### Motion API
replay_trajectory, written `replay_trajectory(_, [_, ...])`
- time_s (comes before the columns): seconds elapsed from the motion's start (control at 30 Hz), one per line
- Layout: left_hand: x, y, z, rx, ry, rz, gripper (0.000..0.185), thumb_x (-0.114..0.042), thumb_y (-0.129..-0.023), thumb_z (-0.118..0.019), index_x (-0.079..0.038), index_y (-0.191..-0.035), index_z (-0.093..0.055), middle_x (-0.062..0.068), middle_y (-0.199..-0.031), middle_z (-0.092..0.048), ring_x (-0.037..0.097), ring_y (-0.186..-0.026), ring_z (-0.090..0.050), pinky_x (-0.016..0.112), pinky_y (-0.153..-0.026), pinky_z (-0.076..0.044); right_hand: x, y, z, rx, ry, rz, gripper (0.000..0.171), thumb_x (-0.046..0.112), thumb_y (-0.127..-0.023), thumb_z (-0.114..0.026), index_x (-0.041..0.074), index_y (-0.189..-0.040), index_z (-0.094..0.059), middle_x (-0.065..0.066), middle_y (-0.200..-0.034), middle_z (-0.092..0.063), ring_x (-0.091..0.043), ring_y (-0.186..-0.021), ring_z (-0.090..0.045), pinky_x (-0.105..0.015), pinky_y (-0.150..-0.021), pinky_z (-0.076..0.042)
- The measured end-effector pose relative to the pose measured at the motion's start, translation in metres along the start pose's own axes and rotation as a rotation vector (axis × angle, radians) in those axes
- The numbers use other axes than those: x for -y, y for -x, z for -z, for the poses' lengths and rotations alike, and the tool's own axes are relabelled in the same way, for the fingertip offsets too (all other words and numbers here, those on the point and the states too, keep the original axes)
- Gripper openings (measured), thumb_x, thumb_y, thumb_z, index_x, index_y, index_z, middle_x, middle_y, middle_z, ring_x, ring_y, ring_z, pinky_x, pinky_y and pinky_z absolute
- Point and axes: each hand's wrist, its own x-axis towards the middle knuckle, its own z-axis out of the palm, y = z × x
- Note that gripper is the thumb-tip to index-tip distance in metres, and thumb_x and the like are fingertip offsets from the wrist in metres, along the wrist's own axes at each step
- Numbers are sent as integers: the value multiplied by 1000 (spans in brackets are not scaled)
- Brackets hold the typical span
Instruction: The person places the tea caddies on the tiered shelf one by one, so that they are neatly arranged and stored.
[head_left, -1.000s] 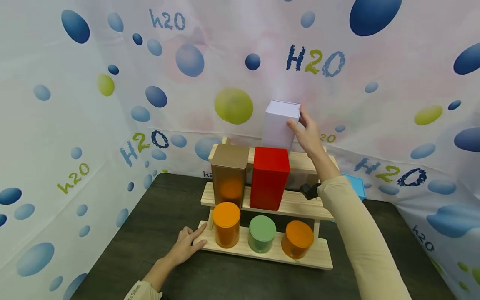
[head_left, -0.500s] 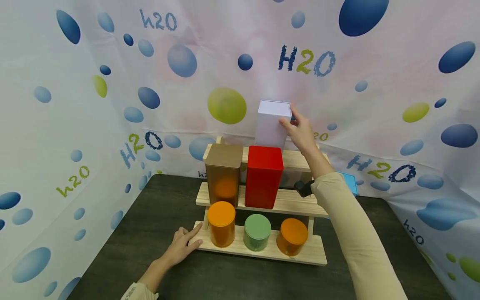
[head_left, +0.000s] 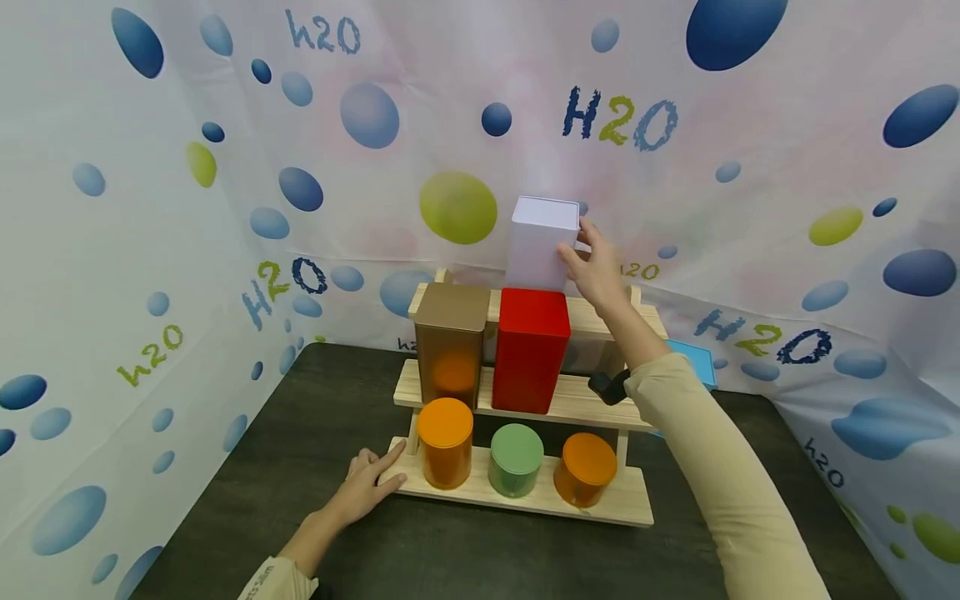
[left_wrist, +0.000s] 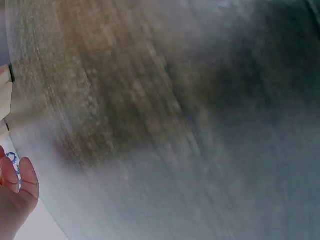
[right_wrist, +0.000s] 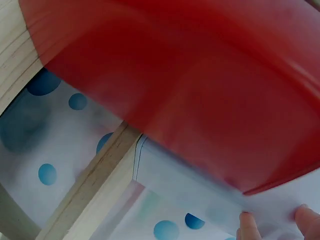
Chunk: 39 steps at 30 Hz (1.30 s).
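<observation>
A white rectangular box (head_left: 538, 254) stands upright at the top tier of a three-tier wooden rack (head_left: 596, 403). My right hand (head_left: 597, 275) holds the box by its right side, thumb over the front face, fingers beyond the right edge. In the right wrist view two fingertips (right_wrist: 248, 228) meet the white box low in the picture. My left hand (head_left: 356, 496) touches the left end of the bottom board, index finger straight, thumb at the front edge. A few fingers (left_wrist: 30, 182) show in the left wrist view; their contact is hidden there.
A gold tin (head_left: 448, 350) and a red tin (head_left: 531, 354) stand on the middle tier. Below are a tall orange canister (head_left: 446, 446), a green canister (head_left: 516, 462) and a short orange canister (head_left: 585, 472). A blue object (head_left: 697, 362) is partly hidden behind the rack.
The white box has shifted a little left relative to the red tin, with my right hand following. My left hand stays on the bottom board. The head view has turned slightly.
</observation>
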Motion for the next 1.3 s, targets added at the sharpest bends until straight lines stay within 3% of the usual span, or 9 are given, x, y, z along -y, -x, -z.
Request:
replay_trajectory(0.3, [-1, 1, 0, -1, 6, -3, 59, -32, -90, -59, -15, -143, -39, 5, -86, -29, 20, -79, -24, 32, -67, -21, 22, 0, -12, 58, 262, 24, 58, 20, -95, -54, 11, -147, -31, -23, -131, -52, -36, -118, -55, -45, -94, -46])
replay_trajectory(0.47, [-2, 1, 0, -5, -2, -3, 59, -31, -90, -60, -15, -143, -39, 5, -86, -30, 20, -79, -25, 31, -67, -22, 32, 1, -21, 75, 266, -3, 57, 20, -95, -54, 13, -147, -31, -21, -133, -52, -34, -121, -53, -45, -95, -46])
replay_trajectory(0.97, [0, 2, 0, 1, 0, 7, 59, -31, -90, -59, -14, -143, -39, 6, -85, -30, 21, -79, -25, 32, -67, -21, 45, 3, -56, 71, 279, 28, 58, 20, -94, -55, 14, -147, -31, -14, -137, -51, -28, -121, -54, -40, -97, -45])
replay_trajectory(1.3, [-2, 0, 0, 1, -4, -9, 58, -31, -90, -60, -14, -142, -40, 5, -85, -31, 20, -79, -25, 32, -67, -21, 48, 1, -69, 41, 275, 43, 58, 20, -94, -56, 9, -146, -33, -15, -137, -50, -27, -119, -56, -37, -95, -46])
